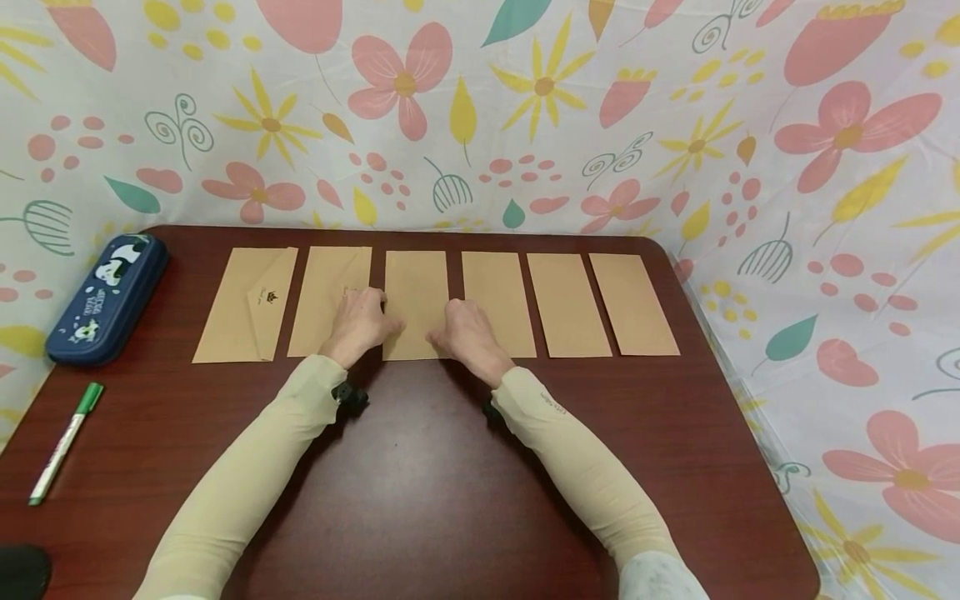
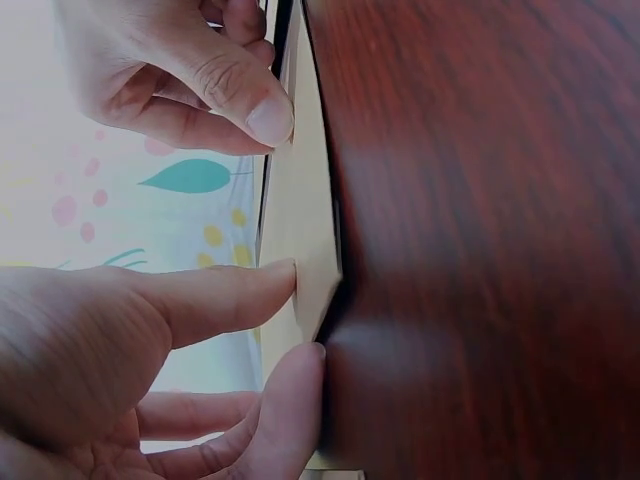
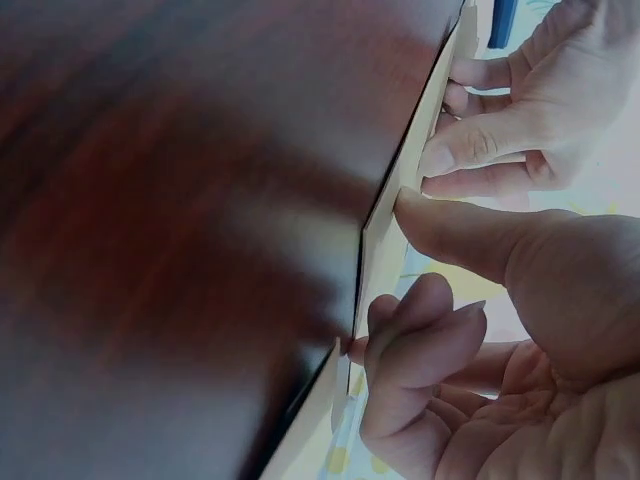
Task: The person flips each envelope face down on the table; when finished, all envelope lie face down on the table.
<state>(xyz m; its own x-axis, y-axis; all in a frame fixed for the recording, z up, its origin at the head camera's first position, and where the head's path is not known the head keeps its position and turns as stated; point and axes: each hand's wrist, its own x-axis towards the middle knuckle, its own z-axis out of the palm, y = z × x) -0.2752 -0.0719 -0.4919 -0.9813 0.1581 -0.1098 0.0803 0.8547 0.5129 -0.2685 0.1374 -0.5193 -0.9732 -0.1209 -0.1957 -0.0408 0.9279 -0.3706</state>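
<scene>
A row of several brown paper envelopes lies along the far part of the table. The middle envelope [image 1: 416,287] is flat between my two hands. My left hand [image 1: 358,323] grips its left side near the front corner, thumb [image 2: 270,290] on top and index finger against the edge. At the right front corner, my right hand [image 1: 468,337] holds it between thumb [image 3: 425,220] and a bent index finger; the other fingers are curled. Beneath the left hand lies a second envelope [image 1: 318,300], partly covered. The leftmost envelope [image 1: 236,308] shows a pointed flap with a dark crown print.
Right of my hands lie more envelopes [image 1: 567,304], plain side up. A blue pencil case [image 1: 108,300] stands at the left edge, a green-capped marker [image 1: 66,446] nearer me. A dark object [image 1: 22,573] shows at lower left. Patterned cloth [image 1: 480,108] hangs behind the table.
</scene>
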